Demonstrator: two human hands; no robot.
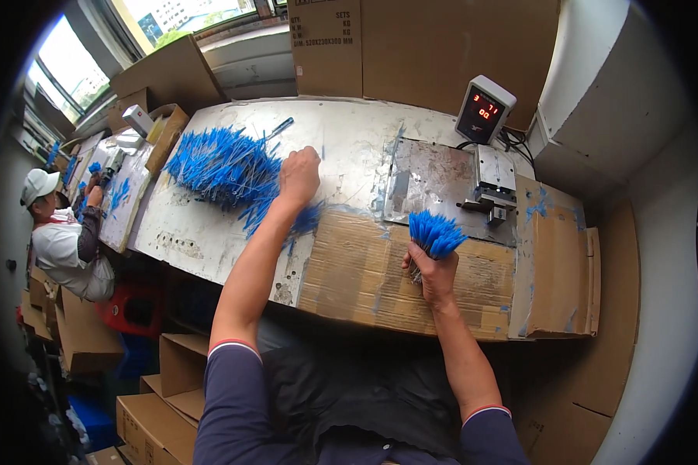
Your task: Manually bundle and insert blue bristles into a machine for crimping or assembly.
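While a co-worker (62, 240) in a white cap sits at a separate table beyond the left edge, a large heap of blue-tipped strands (221, 167) spreads by the far left corner of the worn white surface (357, 163). Some strands trail from the heap toward the near edge and show on both sides of the person's left forearm. Between the heap and the far edge lies a slim blue-handled tool (280, 129). The left grip (299, 177) is just right of the heap, toward the far edge, its fingers drawn in; whether anything is pinched there I cannot tell. A brown cardboard sheet (341, 271) covers the near edge from the middle rightward. Above it the right grip (433, 271) is closed around an upright bundle (436, 232) of the same strands, blue tips upward. Behind the bundle, toward the right end, lies a scuffed metal plate (426, 178). A small metal fixture (494, 182) stands at its right side. Near the far right corner is a white display box (485, 108) with lit red digits. A cardboard box (557, 271) sits along the right edge.
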